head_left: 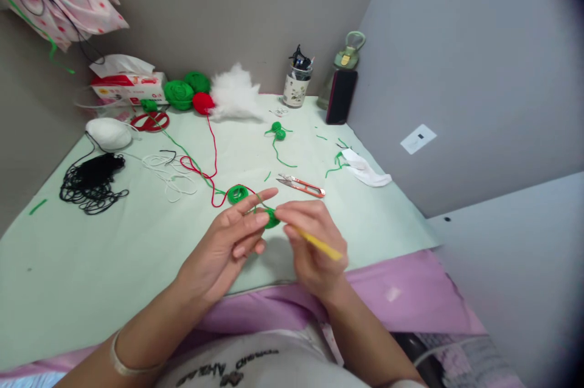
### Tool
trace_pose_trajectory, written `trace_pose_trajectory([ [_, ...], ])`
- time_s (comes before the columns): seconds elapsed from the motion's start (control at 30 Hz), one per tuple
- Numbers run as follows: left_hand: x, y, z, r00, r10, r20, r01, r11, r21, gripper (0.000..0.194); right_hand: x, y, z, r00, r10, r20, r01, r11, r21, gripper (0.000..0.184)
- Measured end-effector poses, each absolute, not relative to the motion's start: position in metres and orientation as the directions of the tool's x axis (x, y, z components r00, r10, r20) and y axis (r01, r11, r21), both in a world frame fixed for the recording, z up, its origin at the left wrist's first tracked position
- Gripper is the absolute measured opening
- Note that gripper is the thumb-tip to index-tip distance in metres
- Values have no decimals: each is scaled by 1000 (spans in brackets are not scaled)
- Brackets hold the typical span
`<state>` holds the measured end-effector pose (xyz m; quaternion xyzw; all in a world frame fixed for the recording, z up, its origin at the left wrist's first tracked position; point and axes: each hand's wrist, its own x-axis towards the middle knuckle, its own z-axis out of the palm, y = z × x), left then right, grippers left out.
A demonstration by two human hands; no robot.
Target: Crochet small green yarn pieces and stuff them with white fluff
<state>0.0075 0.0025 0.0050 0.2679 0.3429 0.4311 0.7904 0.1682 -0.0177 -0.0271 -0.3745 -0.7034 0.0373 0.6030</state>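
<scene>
Between thumb and fingers, my left hand pinches a small green crochet piece, its index finger stretched out with green yarn running over it. My right hand grips a crochet hook with a yellow handle; its tip meets the green piece and is hidden by the fingers. Just beyond the left hand lies a round green crocheted piece, with red yarn beside it. Orange-handled thread snips rest on the table past the right hand.
At the back stand green yarn balls, a red ball, white stuffing, a tissue box, a pen cup, a bottle and a phone. Black yarn lies left, a white cloth piece right.
</scene>
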Motion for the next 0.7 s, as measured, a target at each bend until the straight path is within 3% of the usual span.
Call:
trace_pose_trajectory([
  [0.07, 5, 5, 6, 371, 879, -299, -514, 462, 722, 36, 169, -14, -24, 159, 675, 720, 249, 678, -691, 25],
  [0.17, 6, 4, 8, 359, 904, -230, -491, 393, 778, 35, 168, -9, -21, 177, 774, 608, 21, 615, -789, 19],
  [0.23, 8, 2, 8, 353, 915, -193, -459, 350, 817, 33, 166, -8, -21, 131, 785, 605, 22, 608, -794, 17],
  [0.33, 11, 1, 6, 277, 943, -185, -410, 290, 865, 34, 164, -10, -24, 102, 745, 659, 155, 642, -751, 23],
  [0.47, 11, 3, 6, 289, 930, -228, -466, 345, 815, 40, 164, -14, -29, -26, 573, 819, 490, 722, -489, 40],
  [0.53, 9, 5, 6, 379, 883, -275, -499, 446, 743, 36, 166, -15, -29, -45, 519, 854, 518, 742, -424, 43],
  [0.6, 7, 8, 8, 423, 851, -312, -513, 508, 691, 30, 168, -14, -27, 45, 562, 826, 411, 743, -528, 36],
  [0.7, 6, 10, 9, 354, 886, -299, -533, 454, 714, 30, 169, -12, -21, 208, 720, 662, 104, 657, -747, 23],
])
